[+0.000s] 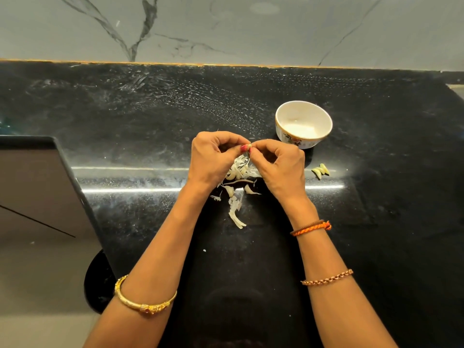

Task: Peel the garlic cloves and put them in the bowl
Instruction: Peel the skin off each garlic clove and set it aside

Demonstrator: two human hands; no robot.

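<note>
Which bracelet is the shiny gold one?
The solid gold bangle on the left forearm. The two on the right arm differ: an orange thread band and a thin coppery chain.

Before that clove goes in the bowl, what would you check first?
1. Clove held: ok, left hand and right hand both pinch it.
2. Clove fully peeled: cannot tell, fingers hide it.
3. Bowl upright, open: ok.
4. Bowl within reach: ok, just beyond the right hand.
5. Path to bowl clear: ok.
6. Peeled cloves in bowl: not ok, they lie on the counter.
</note>
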